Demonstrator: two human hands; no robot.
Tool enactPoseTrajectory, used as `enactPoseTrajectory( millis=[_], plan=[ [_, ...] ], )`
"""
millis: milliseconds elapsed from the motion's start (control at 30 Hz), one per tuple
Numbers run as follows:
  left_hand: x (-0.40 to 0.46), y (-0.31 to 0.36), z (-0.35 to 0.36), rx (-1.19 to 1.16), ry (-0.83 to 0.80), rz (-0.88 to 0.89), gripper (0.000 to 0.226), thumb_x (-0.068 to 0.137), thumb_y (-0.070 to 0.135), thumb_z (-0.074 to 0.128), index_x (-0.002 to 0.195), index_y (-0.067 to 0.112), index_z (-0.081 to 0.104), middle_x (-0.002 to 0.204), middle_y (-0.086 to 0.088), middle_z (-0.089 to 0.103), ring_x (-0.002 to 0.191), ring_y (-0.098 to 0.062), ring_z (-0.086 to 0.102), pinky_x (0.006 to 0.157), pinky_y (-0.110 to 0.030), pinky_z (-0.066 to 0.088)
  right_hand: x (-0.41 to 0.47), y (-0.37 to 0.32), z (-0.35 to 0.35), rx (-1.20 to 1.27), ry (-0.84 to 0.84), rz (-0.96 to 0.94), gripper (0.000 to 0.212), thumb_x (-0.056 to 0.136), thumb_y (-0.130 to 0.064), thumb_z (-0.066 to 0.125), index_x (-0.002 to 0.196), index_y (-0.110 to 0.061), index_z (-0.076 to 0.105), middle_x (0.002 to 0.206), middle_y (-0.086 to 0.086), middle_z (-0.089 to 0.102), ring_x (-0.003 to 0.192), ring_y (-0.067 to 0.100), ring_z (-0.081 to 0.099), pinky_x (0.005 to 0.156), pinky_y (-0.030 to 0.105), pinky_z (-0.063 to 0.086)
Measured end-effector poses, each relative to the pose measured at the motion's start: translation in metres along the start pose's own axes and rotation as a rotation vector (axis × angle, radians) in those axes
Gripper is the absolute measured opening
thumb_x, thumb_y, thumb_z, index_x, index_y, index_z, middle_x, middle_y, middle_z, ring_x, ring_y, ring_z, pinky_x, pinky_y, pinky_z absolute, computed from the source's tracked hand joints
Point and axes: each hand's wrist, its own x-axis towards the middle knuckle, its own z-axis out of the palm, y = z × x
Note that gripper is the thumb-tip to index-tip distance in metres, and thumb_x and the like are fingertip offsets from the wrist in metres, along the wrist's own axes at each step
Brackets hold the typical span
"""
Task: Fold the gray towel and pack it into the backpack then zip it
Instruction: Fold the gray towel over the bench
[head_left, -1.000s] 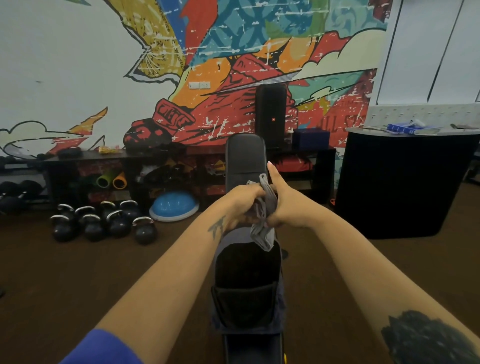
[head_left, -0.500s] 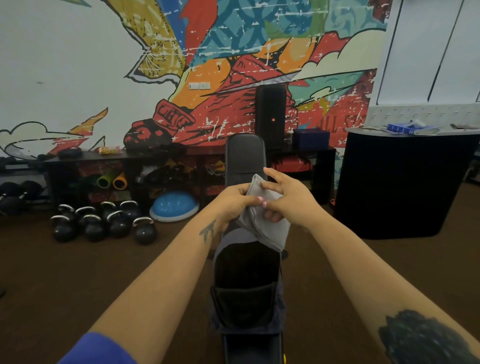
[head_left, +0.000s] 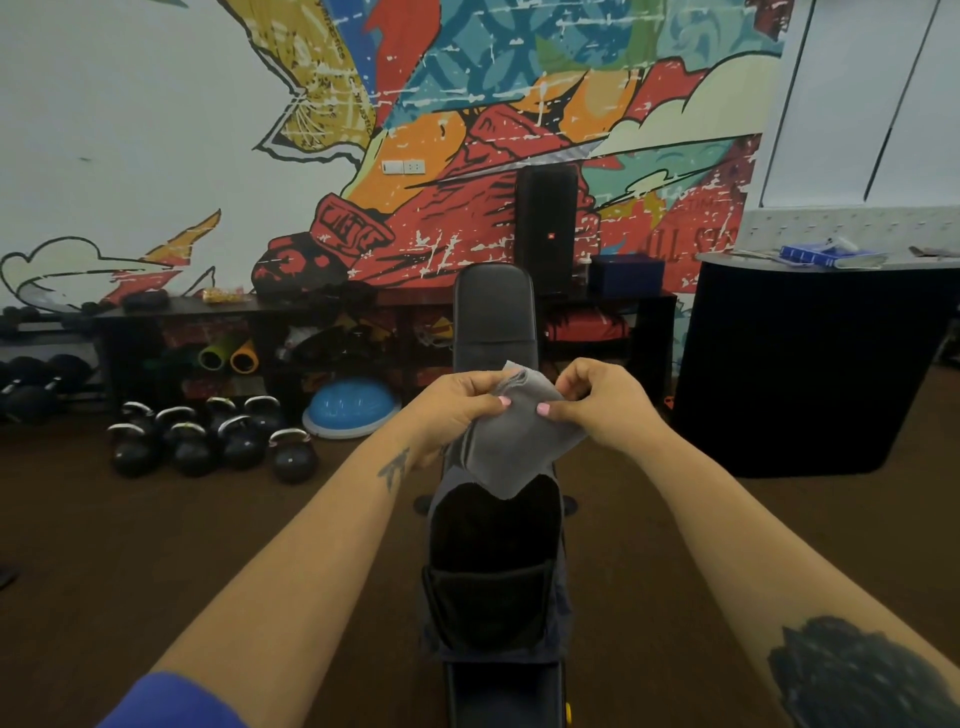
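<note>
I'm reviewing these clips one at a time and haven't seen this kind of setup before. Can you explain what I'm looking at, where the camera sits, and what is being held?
There is no machine here. A person wears one wide-angle camera on the head, looking forward and down, so both forearms reach into view from below. The left hand and the right hand each pinch the upper edge of a gray towel, which hangs in the air between them. Right under it, a dark backpack lies open on a black padded gym bench; its inside looks dark and the towel is not in it yet. Behind are kettlebells on the floor, a blue half-ball and a painted wall.
</note>
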Motion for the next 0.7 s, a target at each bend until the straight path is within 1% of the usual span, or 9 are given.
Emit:
enactPoseTrajectory(
  millis=[100,167,233,300,367,400,500,567,700],
  plan=[
    [0.002,-0.001,-0.003,0.177,-0.018,0.068,0.065,0.089,0.001,0.057,0.144,0.026,0.034,0.136,-0.003,0.056,0.124,-0.017,0.053,0.107,-0.037,0.041,0.000,0.001,0.001,-0.026,-0.026,-0.014,0.023,0.074,-0.029,0.077,0.077,-0.017,0.057,0.073,-0.004,0.059,0.072,0.015,0.056,0.071,0.033,0.048],
    [0.002,0.000,-0.003,0.287,-0.001,0.080,0.076,0.086,-0.002,0.058,0.149,0.024,0.022,0.128,-0.005,0.061,0.119,-0.017,0.057,0.105,-0.034,0.043,0.000,0.002,0.002,-0.117,-0.034,-0.038,0.022,0.076,-0.034,0.073,0.073,-0.025,0.053,0.072,-0.008,0.058,0.077,0.016,0.058,0.082,0.041,0.045],
    [0.003,0.002,0.000,0.336,0.024,0.099,0.073,0.084,-0.003,0.059,0.146,0.021,0.030,0.126,-0.004,0.061,0.117,-0.016,0.058,0.104,-0.035,0.045,0.000,0.000,0.004,-0.224,-0.021,-0.066,0.022,0.079,-0.038,0.069,0.073,-0.027,0.051,0.067,-0.011,0.054,0.077,0.013,0.057,0.086,0.038,0.034],
    [0.002,0.004,0.004,0.336,0.027,0.116,0.057,0.082,0.007,0.066,0.135,0.019,0.048,0.124,-0.002,0.063,0.114,-0.012,0.059,0.099,-0.033,0.049,-0.002,-0.001,0.007,-0.266,0.018,-0.096,0.021,0.080,-0.039,0.068,0.077,-0.026,0.052,0.065,-0.012,0.053,0.077,0.012,0.057,0.085,0.036,0.027],
    [0.001,0.005,0.008,0.389,0.053,0.159,0.033,0.083,0.022,0.069,0.116,0.020,0.065,0.104,0.005,0.069,0.098,-0.001,0.062,0.086,-0.021,0.050,-0.003,-0.003,0.010,-0.260,0.045,-0.125,0.019,0.081,-0.038,0.067,0.079,-0.025,0.054,0.064,-0.012,0.054,0.075,0.011,0.057,0.088,0.037,0.028],
    [0.001,0.004,0.009,0.413,0.082,0.177,0.025,0.084,0.025,0.068,0.108,0.020,0.069,0.098,0.006,0.070,0.092,0.000,0.063,0.083,-0.019,0.050,-0.003,-0.003,0.010,-0.255,0.044,-0.136,0.019,0.080,-0.039,0.067,0.080,-0.025,0.055,0.065,-0.012,0.054,0.075,0.011,0.056,0.088,0.037,0.028],
    [0.003,0.002,0.007,0.404,0.189,0.170,0.021,0.087,0.026,0.063,0.104,0.017,0.070,0.102,-0.002,0.072,0.101,-0.016,0.064,0.091,-0.037,0.052,-0.001,-0.002,0.009,-0.357,-0.046,-0.138,0.028,0.080,-0.051,0.064,0.079,-0.025,0.053,0.066,-0.013,0.052,0.075,0.012,0.054,0.087,0.037,0.028],
    [0.004,0.001,0.003,0.437,0.226,0.161,0.019,0.088,0.025,0.062,0.105,0.017,0.067,0.103,-0.004,0.070,0.102,-0.020,0.064,0.091,-0.038,0.052,0.000,0.002,0.007,-0.487,-0.135,-0.153,0.032,0.080,-0.057,0.060,0.072,-0.027,0.051,0.065,-0.012,0.050,0.074,0.013,0.052,0.085,0.038,0.029],
    [0.006,-0.004,-0.003,0.448,0.267,0.160,0.016,0.086,0.021,0.064,0.102,0.020,0.065,0.102,-0.004,0.070,0.101,-0.022,0.064,0.091,-0.038,0.052,0.000,0.009,0.005,-0.680,-0.186,-0.221,0.029,0.083,-0.057,0.056,0.079,-0.028,0.058,0.068,-0.011,0.048,0.086,0.015,0.048,0.086,0.039,0.028]
  ],
)
